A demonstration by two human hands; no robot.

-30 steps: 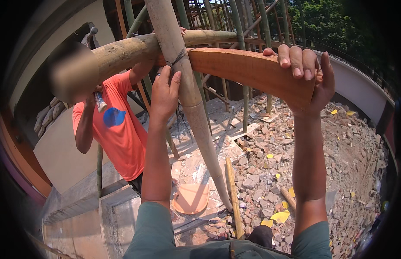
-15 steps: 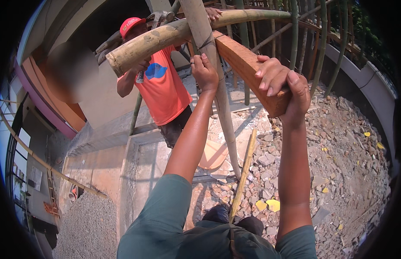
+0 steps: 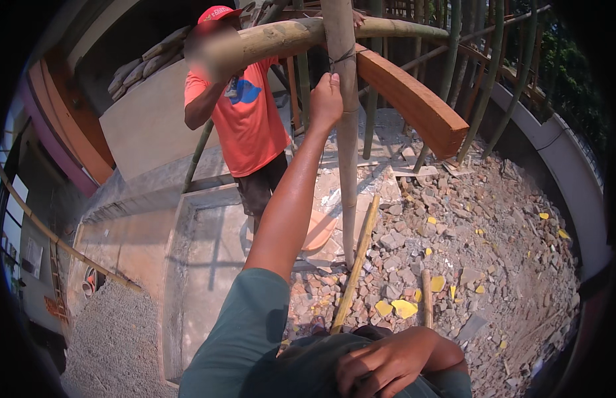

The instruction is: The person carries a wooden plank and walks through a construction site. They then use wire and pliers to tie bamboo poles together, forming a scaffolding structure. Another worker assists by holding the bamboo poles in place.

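My left hand is raised and closed beside an upright bamboo pole, thumb on top; what its fingers hold is hidden. Just above it, a dark thin tie wraps the pole. Low in front of my body is my right hand, holding nothing, with its fingers bent and apart. A reddish squared timber beam juts toward me on the right of the pole, untouched by my hands. Crossing behind the pole is a thick bamboo log.
A co-worker in an orange shirt stands beyond the log, one hand on it. Broken rubble covers the ground at right, with a loose bamboo piece. Gravel lies at lower left; several green bamboo poles stand behind.
My right hand has let go of the timber beam's end and dropped to my body. My left hand stays raised by the pole. The view has shifted slightly.
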